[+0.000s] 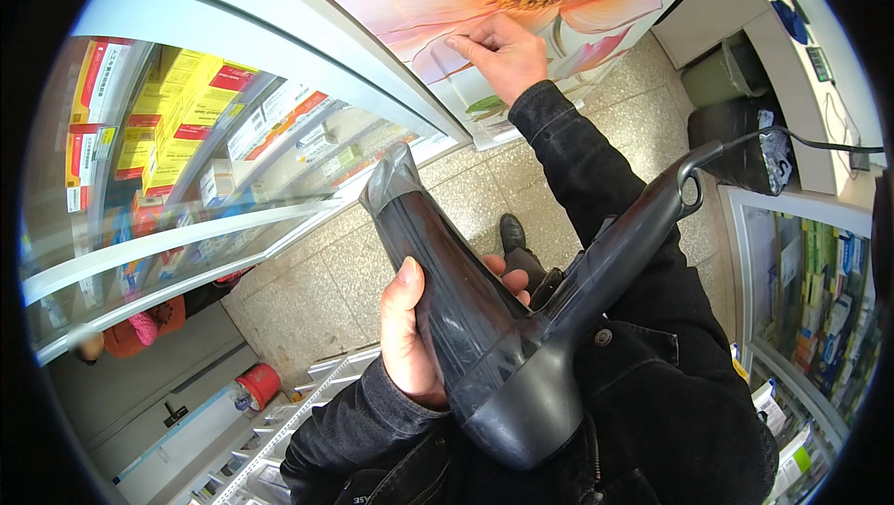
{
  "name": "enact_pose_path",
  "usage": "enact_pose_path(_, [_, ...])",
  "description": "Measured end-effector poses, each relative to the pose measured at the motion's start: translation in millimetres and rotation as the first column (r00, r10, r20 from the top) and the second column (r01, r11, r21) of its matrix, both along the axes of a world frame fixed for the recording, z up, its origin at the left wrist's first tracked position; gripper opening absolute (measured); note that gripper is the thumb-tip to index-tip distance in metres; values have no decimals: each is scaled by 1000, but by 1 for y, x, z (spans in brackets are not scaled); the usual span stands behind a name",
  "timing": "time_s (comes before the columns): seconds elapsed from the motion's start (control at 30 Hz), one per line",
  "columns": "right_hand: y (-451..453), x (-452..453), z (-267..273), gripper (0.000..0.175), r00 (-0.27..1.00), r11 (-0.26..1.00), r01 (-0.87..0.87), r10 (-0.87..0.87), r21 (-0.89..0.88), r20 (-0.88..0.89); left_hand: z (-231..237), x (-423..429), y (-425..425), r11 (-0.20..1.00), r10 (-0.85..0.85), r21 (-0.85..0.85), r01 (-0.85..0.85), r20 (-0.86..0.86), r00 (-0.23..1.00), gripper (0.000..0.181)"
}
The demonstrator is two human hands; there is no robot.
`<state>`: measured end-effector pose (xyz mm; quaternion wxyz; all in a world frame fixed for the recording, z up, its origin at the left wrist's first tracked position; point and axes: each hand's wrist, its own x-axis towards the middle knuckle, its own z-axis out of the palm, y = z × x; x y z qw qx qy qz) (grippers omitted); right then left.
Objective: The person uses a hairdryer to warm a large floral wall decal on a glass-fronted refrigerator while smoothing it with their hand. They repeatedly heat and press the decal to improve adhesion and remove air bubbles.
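My left hand (412, 344) grips a black hair dryer (482, 316) around its barrel, thumb on the near side and fingertips showing beyond it. The dryer's nozzle (391, 180) points away from me, and its handle reaches to the upper right with a cord (789, 133) running off from it. Ahead, my right hand (506, 51) is against a panel printed with a large pink and orange flower (433, 9). Its fingers are curled, with the thumb close to the index finger. Whether they pinch anything thin on the panel cannot be made out.
A glass display case (300, 208) with medicine boxes (185, 110) stands at the left. Another glass case (810, 309) is at the right, below a counter and a bin (723, 72). A red bucket (258, 386) and part of a person in orange (167, 323) appear lower left.
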<state>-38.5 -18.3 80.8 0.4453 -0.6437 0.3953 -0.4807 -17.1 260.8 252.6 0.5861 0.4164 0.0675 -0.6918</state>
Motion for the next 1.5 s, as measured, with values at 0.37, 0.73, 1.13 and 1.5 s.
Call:
enact_pose_path(0.37, [18,12,6,26,980,999,-2,-4,34,198,0,-1,-5,1000,5,22,-4,-24,1000,86])
enact_pose_path(0.73, [35,46,-10,23,889,970,135,-209,202,408,-6,14,-8,1000,-1,-19,-2,-128,992,77])
enact_pose_path(1.13, [45,64,-14,18,724,953,196,-300,232,621,-3,76,-5,980,-182,-95,173,-92,979,80])
enact_pose_path(1.5, [32,54,-22,25,667,939,185,-337,290,665,-5,96,-1,949,-299,-141,282,-112,948,86])
